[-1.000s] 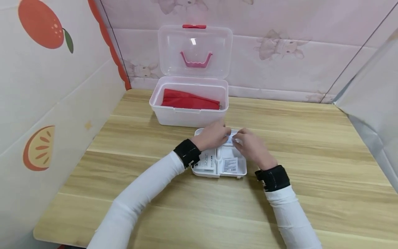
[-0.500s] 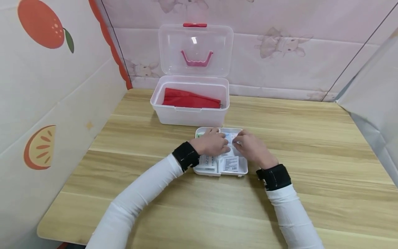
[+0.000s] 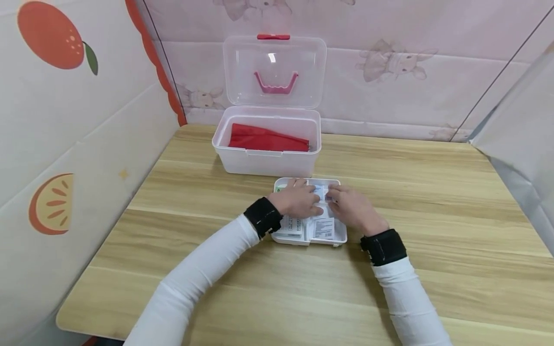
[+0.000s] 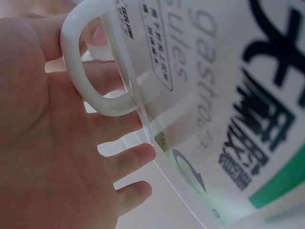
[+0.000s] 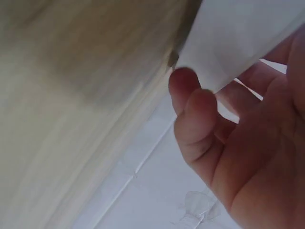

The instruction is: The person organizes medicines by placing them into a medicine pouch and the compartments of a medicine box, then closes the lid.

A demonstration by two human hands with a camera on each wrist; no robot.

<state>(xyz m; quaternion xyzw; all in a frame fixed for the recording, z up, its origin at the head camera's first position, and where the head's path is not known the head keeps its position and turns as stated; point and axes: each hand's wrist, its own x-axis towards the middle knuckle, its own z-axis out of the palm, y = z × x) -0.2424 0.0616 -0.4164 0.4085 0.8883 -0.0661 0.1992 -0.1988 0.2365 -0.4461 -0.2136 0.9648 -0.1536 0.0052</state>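
Note:
A white divided case (image 3: 344, 234) stands open on the table. On its left lies a white and green medicine box (image 3: 289, 228), whose printed face fills much of the left wrist view. My left hand (image 3: 296, 198) spreads over the case's middle, fingers fairly straight, beside a white loop handle (image 4: 72, 62). Inside the upper right compartment, the fingertips of my right hand (image 3: 354, 207) reach onto small blue-white packets (image 3: 319, 190). A printed white packet (image 3: 324, 228) lies in the lower right compartment. What my right fingertips touch is partly hidden.
Behind the case stands a clear plastic box (image 3: 268, 164) with its lid (image 3: 303, 57) raised. A red pouch (image 3: 264, 138) lies inside it. Printed sheets (image 3: 99, 120) wall the wooden table (image 3: 433, 202) at the left and back.
My left hand has drawn back from the upper right compartment and spread over the middle. My right fingers have straightened from a pinch, staying over the same compartment.

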